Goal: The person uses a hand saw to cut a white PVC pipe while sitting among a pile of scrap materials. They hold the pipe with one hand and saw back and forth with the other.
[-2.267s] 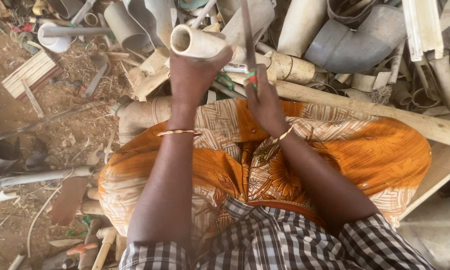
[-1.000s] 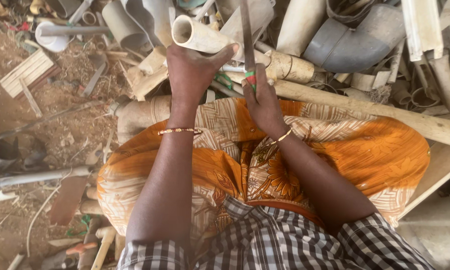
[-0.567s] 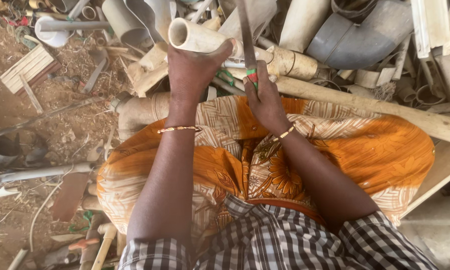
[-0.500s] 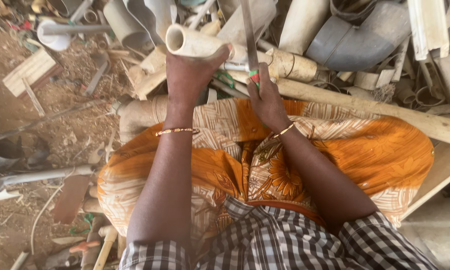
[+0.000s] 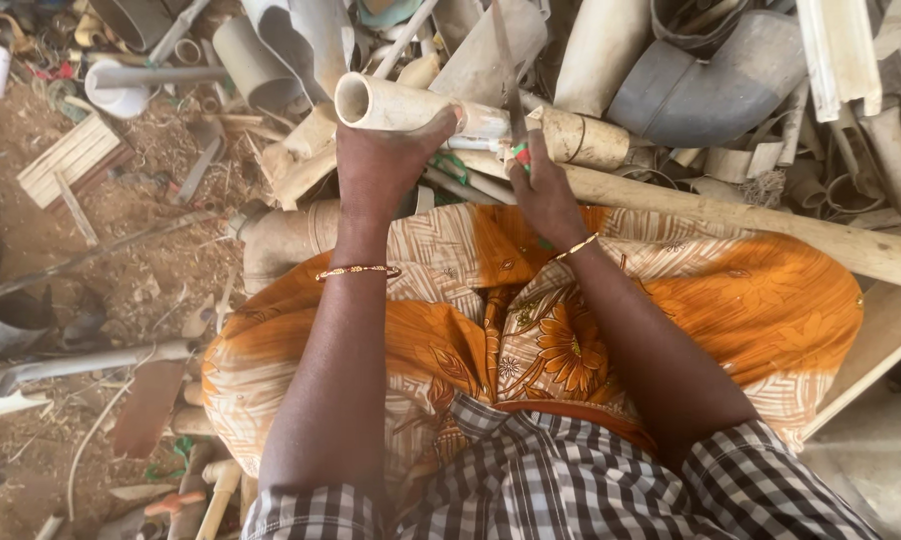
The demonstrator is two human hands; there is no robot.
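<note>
At the upper left of the frame a small wooden pallet lies on the dirt. Just above centre, the left hand is clamped on a cream pipe, whose open end faces left. Right of it, the right hand grips a saw blade standing across the pipe. A long wooden pole runs off to the right.
</note>
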